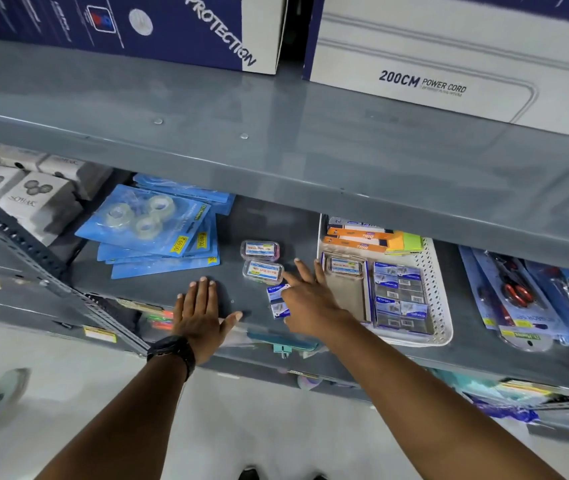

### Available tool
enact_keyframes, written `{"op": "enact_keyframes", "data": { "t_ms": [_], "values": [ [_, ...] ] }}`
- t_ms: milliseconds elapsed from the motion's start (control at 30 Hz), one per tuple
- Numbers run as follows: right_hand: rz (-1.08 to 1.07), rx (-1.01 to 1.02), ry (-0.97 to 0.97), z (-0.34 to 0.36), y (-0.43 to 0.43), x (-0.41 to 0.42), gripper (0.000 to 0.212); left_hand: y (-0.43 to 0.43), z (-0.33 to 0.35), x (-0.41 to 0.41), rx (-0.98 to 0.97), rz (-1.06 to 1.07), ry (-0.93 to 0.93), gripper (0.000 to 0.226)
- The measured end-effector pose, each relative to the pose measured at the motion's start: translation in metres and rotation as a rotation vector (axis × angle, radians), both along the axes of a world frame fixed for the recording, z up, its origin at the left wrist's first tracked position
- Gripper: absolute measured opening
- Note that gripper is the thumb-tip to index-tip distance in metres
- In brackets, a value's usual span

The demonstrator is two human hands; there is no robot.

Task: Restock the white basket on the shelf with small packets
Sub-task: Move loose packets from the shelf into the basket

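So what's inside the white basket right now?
The white basket holds blue packets stacked on its right, a clear labelled case on its left, and orange boxes at the back. The upper shelf hides the basket's far end.

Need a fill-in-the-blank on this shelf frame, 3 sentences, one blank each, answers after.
1. The left hand lies flat on the shelf, and a black ____ sits on its wrist.
2. The right hand reaches over a small blue packet that lies on the shelf just ____ of the white basket.
3. The two small clear cases lie between the basket and the stack of blue ____ packs.

Answers: watch; left; tape
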State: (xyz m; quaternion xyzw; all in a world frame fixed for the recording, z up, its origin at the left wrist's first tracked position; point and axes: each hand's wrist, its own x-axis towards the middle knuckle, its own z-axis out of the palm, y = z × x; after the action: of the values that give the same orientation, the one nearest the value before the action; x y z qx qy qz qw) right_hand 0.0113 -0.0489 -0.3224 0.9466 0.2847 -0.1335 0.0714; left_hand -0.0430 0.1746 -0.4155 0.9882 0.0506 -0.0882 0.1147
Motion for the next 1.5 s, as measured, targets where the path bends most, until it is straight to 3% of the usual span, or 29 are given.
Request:
{"op": "enact_keyframes", "data": {
  "t_ms": [200, 467, 600, 800, 1000, 1133, 1300, 1500],
  "values": [
    [0.023, 0.037, -0.061, 0.001, -0.003, 0.0, 0.039, 0.0, -0.004, 0.002, -0.004, -0.004, -0.009, 0.103],
    [-0.109, 0.471, -0.064, 0.036, -0.047, -0.019, 0.034, 0.0, 0.0, 0.001, 0.002, -0.013, -0.013, 0.105],
    [-0.164, 0.418, -0.148, 0.047, -0.094, -0.022, 0.037, -0.001, 0.002, 0.001, 0.011, -0.01, -0.001, 0.103],
    [-0.358, 0.31, -0.095, 0.038, -0.178, -0.015, 0.041, -0.002, 0.001, 0.001, -0.005, 0.006, -0.027, 0.103],
    [-0.349, 0.065, 0.004, 0.023, -0.198, -0.012, 0.044, -0.002, 0.003, 0.001, 0.008, 0.0, -0.025, 0.101],
    [-0.329, 0.077, 0.033, 0.02, -0.196, -0.011, 0.039, -0.002, 0.0, 0.0, 0.012, 0.007, -0.04, 0.102],
    [-0.333, 0.118, 0.04, 0.026, -0.192, -0.009, 0.051, -0.002, 0.0, -0.001, 0.012, 0.011, -0.045, 0.102],
    [-0.325, 0.449, -0.028, 0.042, -0.146, -0.004, 0.04, -0.003, 0.003, -0.001, 0.021, 0.022, -0.024, 0.102]
  ]
}}
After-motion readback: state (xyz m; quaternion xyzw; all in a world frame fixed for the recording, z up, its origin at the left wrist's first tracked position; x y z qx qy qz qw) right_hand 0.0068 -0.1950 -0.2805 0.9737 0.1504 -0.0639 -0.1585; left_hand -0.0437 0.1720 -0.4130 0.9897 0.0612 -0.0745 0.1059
